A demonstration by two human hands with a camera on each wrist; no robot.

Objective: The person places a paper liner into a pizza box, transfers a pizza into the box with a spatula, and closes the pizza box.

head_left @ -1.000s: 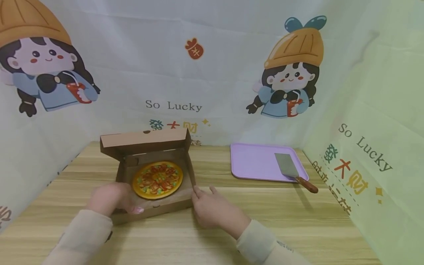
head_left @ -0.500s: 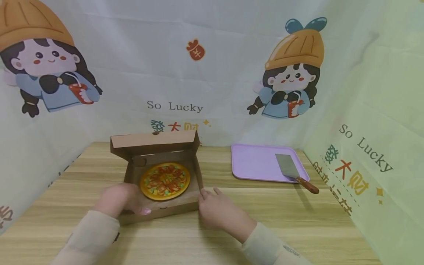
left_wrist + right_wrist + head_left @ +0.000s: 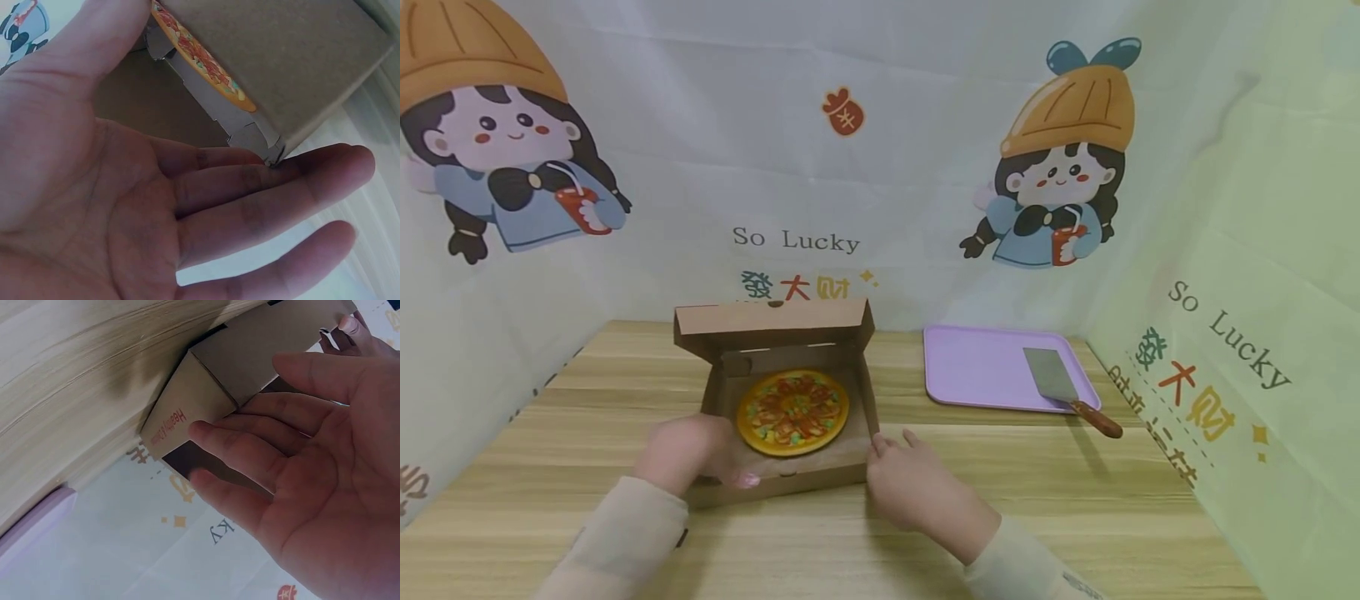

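Note:
A brown cardboard pizza box [image 3: 805,486] stands on the table, its lid [image 3: 775,318] raised at the back. Inside lies a round pizza [image 3: 793,412] with a yellow crust and red and green topping. My left hand [image 3: 688,450] is at the box's front left corner, thumb along the front wall; in the left wrist view its fingers [image 3: 262,212] reach out straight beside the cardboard. Against the right side wall rests my right hand [image 3: 917,492], its fingers [image 3: 237,450] extended along the box in the right wrist view.
Right of the box, a lilac tray [image 3: 970,367] sits near the back wall. A spatula [image 3: 1051,375] with a flat metal blade lies on it, wooden handle jutting over the tray's front edge. Printed cloth [image 3: 910,208] encloses the wood-grain table [image 3: 1075,517] behind and at both sides.
The pizza box has slid to the right across the table with the pizza in it, both hands moving along with it. The tray and spatula have stayed put.

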